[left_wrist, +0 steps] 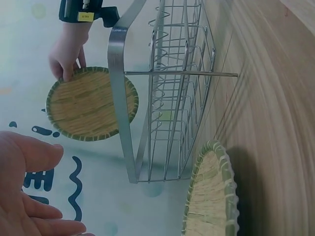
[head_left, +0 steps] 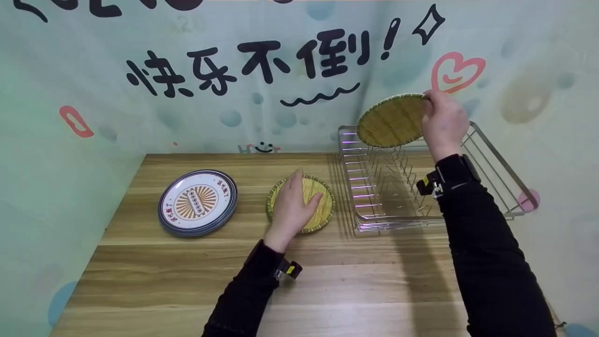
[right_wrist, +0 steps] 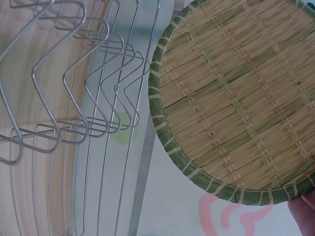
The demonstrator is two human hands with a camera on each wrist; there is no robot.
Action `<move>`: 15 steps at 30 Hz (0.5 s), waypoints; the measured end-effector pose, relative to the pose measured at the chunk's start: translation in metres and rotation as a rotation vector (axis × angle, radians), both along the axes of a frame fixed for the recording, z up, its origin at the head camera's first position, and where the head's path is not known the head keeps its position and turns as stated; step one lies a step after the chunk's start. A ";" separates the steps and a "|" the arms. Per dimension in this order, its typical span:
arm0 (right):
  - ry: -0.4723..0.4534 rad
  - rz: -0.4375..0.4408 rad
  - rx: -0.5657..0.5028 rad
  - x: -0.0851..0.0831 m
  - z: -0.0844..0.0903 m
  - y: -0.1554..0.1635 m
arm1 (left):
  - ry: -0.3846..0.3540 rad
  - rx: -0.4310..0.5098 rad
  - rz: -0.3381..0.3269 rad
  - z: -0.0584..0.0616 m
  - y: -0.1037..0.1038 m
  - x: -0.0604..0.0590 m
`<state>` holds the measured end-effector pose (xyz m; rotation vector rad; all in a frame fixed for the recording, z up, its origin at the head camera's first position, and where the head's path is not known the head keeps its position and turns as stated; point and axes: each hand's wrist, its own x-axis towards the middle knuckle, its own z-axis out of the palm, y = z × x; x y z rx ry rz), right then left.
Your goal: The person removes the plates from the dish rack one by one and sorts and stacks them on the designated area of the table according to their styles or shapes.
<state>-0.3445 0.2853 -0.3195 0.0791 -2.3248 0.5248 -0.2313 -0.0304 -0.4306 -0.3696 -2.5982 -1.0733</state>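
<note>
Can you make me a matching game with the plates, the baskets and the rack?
Things:
1. raised woven tray
2. flat woven tray
3. striped plates
4. wire rack

Places:
A. stacked at the table's left
B. held up by the right hand
C. empty, at the table's right
D. under the left hand

Pairs: 1-B, 2-D, 3-A, 4-C

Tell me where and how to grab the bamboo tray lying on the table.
Take the flat tray by its raised rim on the near-left edge, coming from above. It lies flat on the table, so only the rim gives a pinch. The left hand already rests on it; the rack crowds its right side.
</note>
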 end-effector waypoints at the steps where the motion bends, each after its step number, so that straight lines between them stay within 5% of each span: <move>1: 0.003 0.004 0.000 0.001 0.001 -0.001 | 0.002 0.000 0.002 0.000 0.000 0.000; 15: 0.037 0.046 -0.027 0.010 0.009 -0.014 | 0.028 0.017 0.001 0.004 -0.003 0.000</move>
